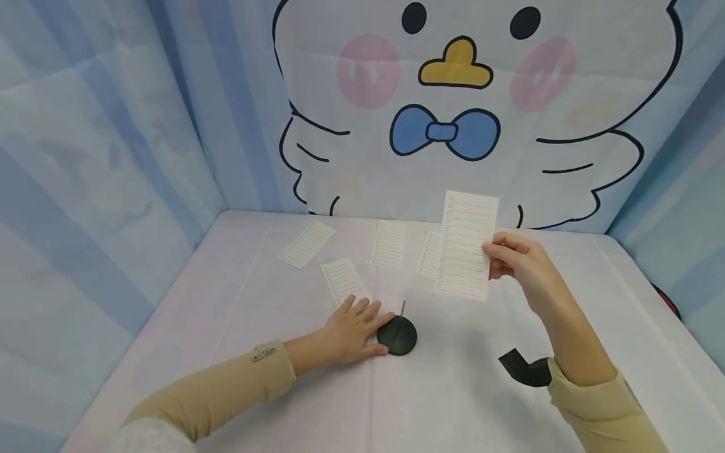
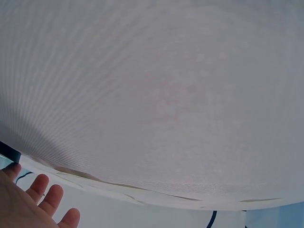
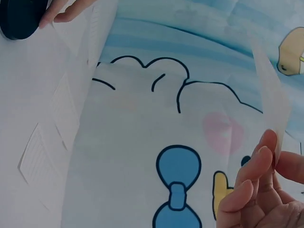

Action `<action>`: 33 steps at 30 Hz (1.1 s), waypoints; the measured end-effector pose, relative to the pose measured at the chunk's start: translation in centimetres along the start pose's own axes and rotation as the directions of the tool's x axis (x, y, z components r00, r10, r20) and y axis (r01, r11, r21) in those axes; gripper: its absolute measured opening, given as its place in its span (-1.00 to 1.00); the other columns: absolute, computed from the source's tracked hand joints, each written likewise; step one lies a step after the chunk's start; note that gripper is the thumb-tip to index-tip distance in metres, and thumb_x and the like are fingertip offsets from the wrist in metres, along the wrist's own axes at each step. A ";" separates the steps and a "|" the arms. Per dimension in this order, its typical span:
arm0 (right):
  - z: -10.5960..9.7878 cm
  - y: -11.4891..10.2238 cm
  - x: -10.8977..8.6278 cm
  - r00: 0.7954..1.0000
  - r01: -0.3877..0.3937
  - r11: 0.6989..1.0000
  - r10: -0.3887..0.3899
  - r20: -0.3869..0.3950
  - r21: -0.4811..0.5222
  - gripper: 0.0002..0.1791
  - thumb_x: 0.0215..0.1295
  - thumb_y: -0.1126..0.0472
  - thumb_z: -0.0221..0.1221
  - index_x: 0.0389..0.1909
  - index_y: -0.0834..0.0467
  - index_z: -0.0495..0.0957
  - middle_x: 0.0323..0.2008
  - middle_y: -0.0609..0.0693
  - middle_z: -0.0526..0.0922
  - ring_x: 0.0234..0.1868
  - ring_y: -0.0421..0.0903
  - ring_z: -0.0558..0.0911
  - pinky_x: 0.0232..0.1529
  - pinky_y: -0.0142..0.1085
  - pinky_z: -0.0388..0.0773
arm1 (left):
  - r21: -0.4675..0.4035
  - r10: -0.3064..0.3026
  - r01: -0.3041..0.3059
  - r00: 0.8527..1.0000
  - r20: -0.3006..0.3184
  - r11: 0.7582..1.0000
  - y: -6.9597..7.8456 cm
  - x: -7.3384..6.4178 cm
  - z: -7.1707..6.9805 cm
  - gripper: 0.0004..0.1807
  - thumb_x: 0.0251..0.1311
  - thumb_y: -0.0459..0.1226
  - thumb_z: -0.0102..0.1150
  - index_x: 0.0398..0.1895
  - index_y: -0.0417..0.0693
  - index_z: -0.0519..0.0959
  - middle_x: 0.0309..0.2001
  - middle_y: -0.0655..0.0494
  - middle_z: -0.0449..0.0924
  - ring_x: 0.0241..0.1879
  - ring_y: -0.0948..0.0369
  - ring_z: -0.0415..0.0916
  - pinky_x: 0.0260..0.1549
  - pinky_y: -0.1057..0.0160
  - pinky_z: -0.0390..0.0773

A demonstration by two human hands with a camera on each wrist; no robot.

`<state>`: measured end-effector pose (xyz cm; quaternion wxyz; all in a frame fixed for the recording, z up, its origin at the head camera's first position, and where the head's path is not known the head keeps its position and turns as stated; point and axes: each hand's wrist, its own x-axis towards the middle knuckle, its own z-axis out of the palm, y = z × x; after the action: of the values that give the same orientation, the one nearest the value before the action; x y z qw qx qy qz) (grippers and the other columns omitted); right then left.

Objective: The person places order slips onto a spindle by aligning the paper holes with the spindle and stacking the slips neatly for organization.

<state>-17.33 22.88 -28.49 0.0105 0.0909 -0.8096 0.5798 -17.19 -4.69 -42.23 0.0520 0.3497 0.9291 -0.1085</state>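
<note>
My right hand (image 1: 518,264) pinches a ruled paper slip (image 1: 466,245) with a column of tiny checkboxes, raised above the table. From the right wrist view, the slip (image 3: 273,99) is nearly edge-on between thumb and fingers. A black round base with a thin upright metal spike, like a bill spike (image 1: 398,336), stands on the table. My left hand (image 1: 352,330) lies beside it with fingers spread, thumb and forefinger touching its left edge. Near those fingertips lies another ruled slip (image 1: 343,280). The left wrist view shows mostly tablecloth, with the left hand (image 2: 31,204) in its lower corner.
More ruled slips lie toward the back: one at the left (image 1: 306,244), a middle slip (image 1: 388,244), and a slip (image 1: 429,255) partly hidden behind the raised one. A white cloth (image 1: 453,390) covers the table. Printed curtains (image 1: 249,113) enclose its back and sides.
</note>
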 end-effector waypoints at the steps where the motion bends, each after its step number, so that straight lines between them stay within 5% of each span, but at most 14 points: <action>1: 0.1 -0.2 -0.1 1.000 0.004 1.000 -0.004 0.021 0.006 -0.88 0.34 0.18 0.02 -0.34 0.10 0.49 -0.55 -0.17 0.55 -0.55 -0.20 0.49 -0.41 -0.43 0.43 | -0.003 -0.002 0.002 1.000 0.004 1.000 0.0 0.0 0.0 -0.26 0.21 0.32 -0.43 0.41 0.28 -0.01 0.37 0.10 0.08 0.34 0.11 0.03 0.28 0.02 -0.06; 13: 1.1 -1.1 -1.3 0.975 -0.019 0.999 0.028 0.219 -0.044 -0.78 0.33 0.23 0.03 -0.27 0.36 0.46 -0.51 -0.10 0.57 -0.56 -0.13 0.48 -0.43 -0.35 0.46 | 0.008 0.000 0.000 1.000 -0.008 1.000 -0.4 -0.3 -0.5 -0.31 0.23 0.29 -0.38 0.39 0.30 0.04 0.34 0.11 0.10 0.30 0.11 0.05 0.26 0.01 -0.01; 19: 1.6 -0.6 -1.7 0.947 -0.027 0.996 0.052 0.317 -0.082 -0.74 0.32 0.25 0.03 -0.26 0.44 0.44 -0.48 -0.07 0.62 -0.56 -0.12 0.50 -0.42 -0.31 0.43 | -0.110 -0.015 0.002 0.993 -0.117 0.994 -1.5 -0.5 -1.3 -0.37 0.25 0.17 -0.15 0.35 0.21 0.14 0.31 0.07 0.10 0.27 0.10 0.06 0.22 -0.01 0.03; 22: 1.9 -0.2 -1.8 0.931 -0.036 0.995 0.068 0.357 -0.098 -0.75 0.30 0.24 0.04 -0.28 0.42 0.45 -0.51 -0.03 0.61 -0.56 -0.12 0.48 -0.40 -0.29 0.38 | -0.262 -0.074 0.008 0.967 -0.244 0.965 -2.2 -0.4 -2.0 -0.44 0.25 0.05 -0.02 0.27 0.10 0.25 0.24 0.04 0.19 0.22 0.08 0.13 0.19 -0.01 0.07; 25: 2.2 0.2 -1.9 0.915 -0.039 0.993 0.081 0.395 -0.113 -0.76 0.30 0.24 0.05 -0.28 0.40 0.47 -0.53 0.01 0.60 -0.55 -0.12 0.47 -0.34 -0.25 0.34 | -0.501 -0.174 -0.049 0.906 -0.387 0.864 -2.7 -0.3 -3.3 -0.56 0.25 -0.07 0.03 0.14 -0.04 0.39 0.11 0.02 0.33 0.11 0.07 0.25 0.12 -0.01 0.17; 28: 2.5 0.6 -2.0 0.902 -0.037 0.992 0.086 0.424 -0.120 -0.77 0.29 0.24 0.04 -0.30 0.39 0.48 -0.53 0.02 0.58 -0.55 -0.13 0.47 -0.35 -0.25 0.33 | -0.712 -0.276 -0.169 0.842 -0.463 0.681 -2.7 -0.2 -5.1 -0.67 0.28 -0.14 0.01 0.00 -0.13 0.49 0.00 0.00 0.43 0.00 0.07 0.32 0.03 0.00 0.27; 31: 2.7 0.9 -2.1 0.889 -0.029 0.992 0.080 0.450 -0.119 -0.78 0.29 0.25 0.03 -0.32 0.38 0.47 -0.54 0.03 0.57 -0.56 -0.14 0.46 -0.39 -0.28 0.34 | -0.838 -0.346 -0.256 0.823 -0.450 0.482 -2.5 -0.2 -6.7 -0.68 0.33 -0.16 -0.09 -0.06 -0.16 0.53 -0.05 0.01 0.47 -0.02 0.10 0.34 -0.01 0.03 0.32; 33: 2.8 1.0 -2.1 0.881 -0.028 0.993 0.077 0.466 -0.111 -0.78 0.29 0.26 0.03 -0.33 0.39 0.47 -0.54 0.03 0.57 -0.56 -0.14 0.46 -0.41 -0.31 0.34 | -0.881 -0.370 -0.282 0.827 -0.424 0.379 -2.3 -0.3 -7.5 -0.66 0.35 -0.15 -0.15 -0.09 -0.18 0.55 -0.07 0.01 0.49 -0.01 0.11 0.36 0.00 0.05 0.33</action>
<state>-15.19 20.82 -30.65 -0.1970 0.2058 -0.8185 0.4989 -18.64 -4.77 -34.49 -0.0401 0.2483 0.8074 0.5337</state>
